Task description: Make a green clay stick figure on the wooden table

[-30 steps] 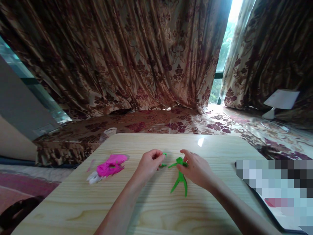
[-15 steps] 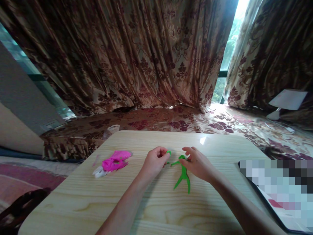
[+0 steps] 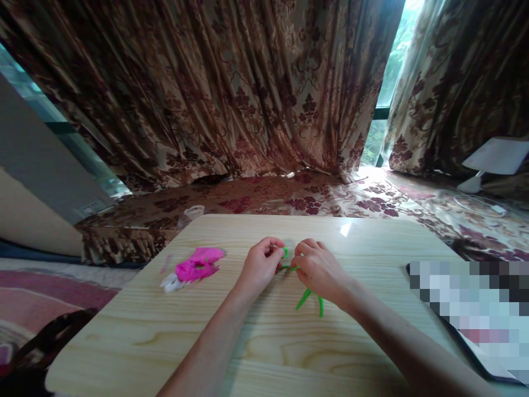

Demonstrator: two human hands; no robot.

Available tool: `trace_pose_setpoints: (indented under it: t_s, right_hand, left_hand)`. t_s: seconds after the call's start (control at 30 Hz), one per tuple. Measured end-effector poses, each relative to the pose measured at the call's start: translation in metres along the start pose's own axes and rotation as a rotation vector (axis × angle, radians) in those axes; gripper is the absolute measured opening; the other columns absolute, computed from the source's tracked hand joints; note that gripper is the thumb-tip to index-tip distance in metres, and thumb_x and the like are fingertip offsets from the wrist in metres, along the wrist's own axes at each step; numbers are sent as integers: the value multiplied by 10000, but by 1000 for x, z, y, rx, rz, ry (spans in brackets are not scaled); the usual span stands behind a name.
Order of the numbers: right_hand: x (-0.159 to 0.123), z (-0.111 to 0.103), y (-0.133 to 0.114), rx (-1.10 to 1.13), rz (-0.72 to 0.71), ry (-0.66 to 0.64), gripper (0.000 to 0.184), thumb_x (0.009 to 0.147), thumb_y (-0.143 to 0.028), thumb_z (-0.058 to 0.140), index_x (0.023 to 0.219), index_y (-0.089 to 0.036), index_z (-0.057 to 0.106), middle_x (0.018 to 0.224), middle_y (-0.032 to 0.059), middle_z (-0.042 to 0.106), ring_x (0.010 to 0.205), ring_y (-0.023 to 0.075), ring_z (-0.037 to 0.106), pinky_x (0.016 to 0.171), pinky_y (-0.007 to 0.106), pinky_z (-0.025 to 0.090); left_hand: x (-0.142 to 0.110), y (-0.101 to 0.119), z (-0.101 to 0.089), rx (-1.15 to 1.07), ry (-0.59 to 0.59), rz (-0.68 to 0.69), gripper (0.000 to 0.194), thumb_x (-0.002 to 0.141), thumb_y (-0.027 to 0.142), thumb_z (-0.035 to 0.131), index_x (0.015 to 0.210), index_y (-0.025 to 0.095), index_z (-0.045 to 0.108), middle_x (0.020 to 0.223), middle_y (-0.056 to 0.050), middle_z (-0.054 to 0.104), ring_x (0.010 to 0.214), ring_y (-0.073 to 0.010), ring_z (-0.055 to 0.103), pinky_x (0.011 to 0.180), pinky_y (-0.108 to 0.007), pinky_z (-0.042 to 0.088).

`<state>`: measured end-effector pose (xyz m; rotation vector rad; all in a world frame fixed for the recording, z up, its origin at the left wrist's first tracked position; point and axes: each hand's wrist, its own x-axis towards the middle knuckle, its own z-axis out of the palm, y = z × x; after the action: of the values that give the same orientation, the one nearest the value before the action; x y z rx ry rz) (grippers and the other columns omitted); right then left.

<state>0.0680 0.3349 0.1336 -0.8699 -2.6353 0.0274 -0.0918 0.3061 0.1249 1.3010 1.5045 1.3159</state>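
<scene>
A green figure (image 3: pixel 321 306), perhaps of modelling clay, lies on the light wooden table (image 3: pixel 264 353). Its two legs and a bit of one arm show; the head and body are hidden under my right hand (image 3: pixel 317 269). That hand's fingers are curled together over the figure's upper part, fingertips at the thin arm. To the left, my left hand (image 3: pixel 262 263) is closed in a pinch on a small curled green piece (image 3: pixel 285 252), which sticks out past the fingertips. The two hands are close together, a narrow gap between them.
Left on the table lies a crumpled pink bag (image 3: pixel 196 267) with a white part (image 3: pixel 171 283). A dark-edged flat object (image 3: pixel 450 325), mostly blurred out, covers the right side. Behind the table are a patterned cloth-covered ledge (image 3: pixel 248 196), a white lamp (image 3: pixel 494 157) and curtains (image 3: pixel 231 94).
My right hand has moved left and down over the figure, its fingers closing and covering head and body. My left hand still pinches the small green piece. The view has shifted slightly.
</scene>
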Motion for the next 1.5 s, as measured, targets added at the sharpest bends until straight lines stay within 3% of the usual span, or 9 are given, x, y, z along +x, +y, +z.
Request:
trace_pose_setpoints:
  t_s: [0.23, 0.47, 0.77, 0.97, 1.23, 1.5]
  right_hand:
    - [-5, -6, 5, 92, 32, 67, 234, 749, -114, 550, 941, -220, 633, 911, 40, 595, 944, 205, 475, 811, 327, 358]
    - [-11, -10, 10, 485, 208, 321, 253, 787, -154, 521, 1027, -210, 580, 985, 37, 596, 911, 153, 545, 801, 275, 429]
    - [-13, 1, 4, 661, 316, 288, 163, 776, -173, 517, 892, -214, 623, 804, 2, 657, 729, 133, 608, 652, 242, 462]
    - [-12, -1, 0, 684, 289, 286, 175, 761, -193, 546, 914, -213, 630, 843, 11, 663, 754, 143, 610, 648, 238, 464]
    - [-11, -4, 1, 774, 357, 358, 144, 776, -195, 503, 817, -183, 640, 737, 10, 655, 665, 137, 603, 604, 241, 476]
    - [-12, -8, 2, 878, 417, 373, 141, 758, -218, 528, 825, -171, 644, 746, 17, 656, 626, 126, 595, 546, 222, 467]
  left_hand:
    - [0, 0, -1, 8, 8, -9, 174, 689, 244, 565, 842, 159, 558, 641, 13, 558, 540, -105, 529, 473, -205, 421]
    - [-8, 15, 6, -100, -98, -42, 153, 676, 211, 588, 812, 144, 608, 663, 9, 578, 562, -85, 526, 554, -209, 434]
    - [-13, 18, 11, -222, -216, -78, 208, 682, 170, 596, 886, 148, 563, 722, -9, 600, 630, -99, 554, 617, -233, 441]
    - [-13, 20, 11, -246, -260, -76, 286, 667, 115, 576, 947, 155, 533, 739, -10, 614, 647, -108, 574, 649, -249, 439]
    - [-15, 19, 13, -218, -250, -71, 275, 649, 163, 612, 919, 162, 562, 664, 20, 581, 609, -97, 549, 616, -231, 432]
    - [-15, 18, 14, -175, -257, -86, 205, 681, 234, 610, 865, 145, 606, 711, -1, 579, 614, -92, 532, 610, -230, 426]
